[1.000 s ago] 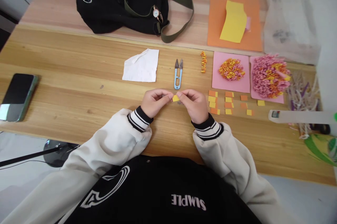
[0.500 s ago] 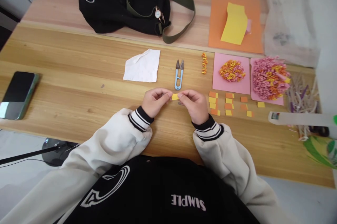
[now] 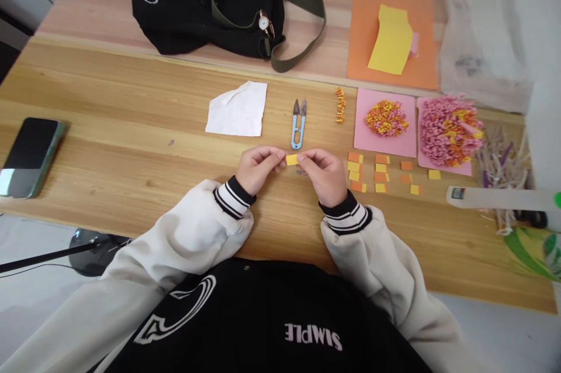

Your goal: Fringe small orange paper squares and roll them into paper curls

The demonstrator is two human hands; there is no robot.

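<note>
Between my two hands is a small yellow paper piece [image 3: 291, 159], pinched at its ends. My left hand [image 3: 258, 167] is closed on its left end, thumb and forefinger together. On the right end, my right hand [image 3: 324, 173] grips it the same way. Just beyond the fingers lie blue thread snips [image 3: 298, 127], blades pointing away from me. To the right of my right hand, several small orange and yellow paper pieces [image 3: 381, 177] lie in short columns. A torn white paper sheet [image 3: 236, 111] rests beyond my left hand.
Pink sheets hold a small pile [image 3: 385, 118] and a larger bunch [image 3: 449, 130] of pink and orange bead-like bits. A twisted orange strand [image 3: 340, 105] lies nearby. Farther back are a black bag [image 3: 197, 4] and an orange sheet [image 3: 357, 40]. A phone [image 3: 30, 156] lies left.
The hands stay nearly in place, both still pinching the yellow paper piece. Slightly more of its left end shows beside the left fingertips.
</note>
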